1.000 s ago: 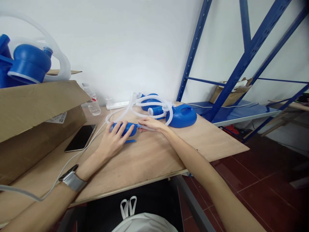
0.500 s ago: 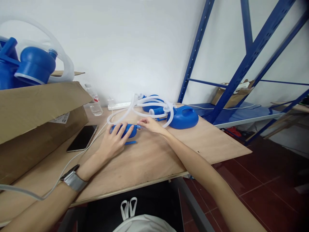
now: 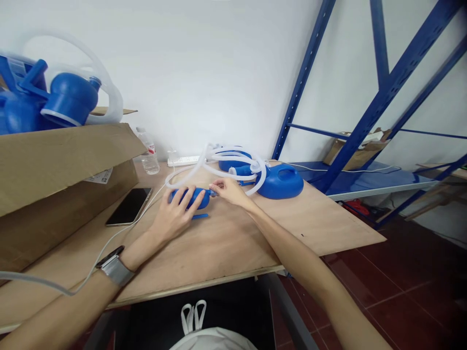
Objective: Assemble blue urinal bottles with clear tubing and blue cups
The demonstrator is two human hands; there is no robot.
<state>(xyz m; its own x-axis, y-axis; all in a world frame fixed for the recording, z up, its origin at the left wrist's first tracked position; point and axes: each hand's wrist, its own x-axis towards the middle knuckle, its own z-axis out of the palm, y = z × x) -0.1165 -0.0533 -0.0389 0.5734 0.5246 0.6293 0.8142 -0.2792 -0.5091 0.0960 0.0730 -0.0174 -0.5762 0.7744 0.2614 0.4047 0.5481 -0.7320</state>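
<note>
My left hand (image 3: 170,212) lies over a blue plastic funnel-like piece (image 3: 203,201) on its side on the table, fingers curled around it. A thin blue strip (image 3: 200,216) shows just below this piece. At the piece's right end is a small clear fitting (image 3: 213,193). The thumb and fingers of my right hand (image 3: 231,191) are pinched together at that fitting, partly hiding it. Just behind the hands, a coil of white translucent tubing (image 3: 260,182) loops beside a blue jug (image 3: 282,184). Another similar funnel-like piece (image 3: 242,170) lies among the loops.
On the left stands an open cardboard box (image 3: 69,146) heaped with blue plastic parts (image 3: 71,95). A phone (image 3: 129,206), a water bottle (image 3: 149,158) and a power strip (image 3: 186,160) rest on the table (image 3: 226,248). Blue metal shelving (image 3: 365,180) rises at the right. A white cable (image 3: 120,236) crosses the left side.
The view has shifted slightly, so everything sits a little further right. Both hands keep their places on the blue piece and its clear fitting.
</note>
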